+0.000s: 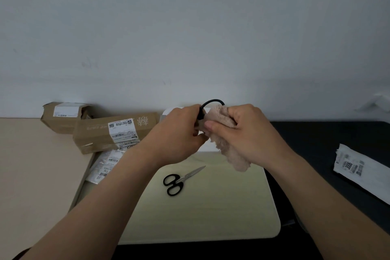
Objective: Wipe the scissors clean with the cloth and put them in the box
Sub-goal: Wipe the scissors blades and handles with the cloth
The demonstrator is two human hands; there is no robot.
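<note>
So above the far edge of the pale, round-cornered mat (211, 217), the left hand (179, 133) is wrapped around a pair of scissors (213, 101), only a thin black handle loop poking out on top; the right hand (249, 133) pinches a fluffy beige cloth (230, 154) bunched over the blades, which are hidden; a second pair of scissors (181, 179), black oval handles and closed steel blades, lies flat mid-mat; labelled cardboard cartons (114, 135) sit left of the mat on the tabletop (31, 164).
</note>
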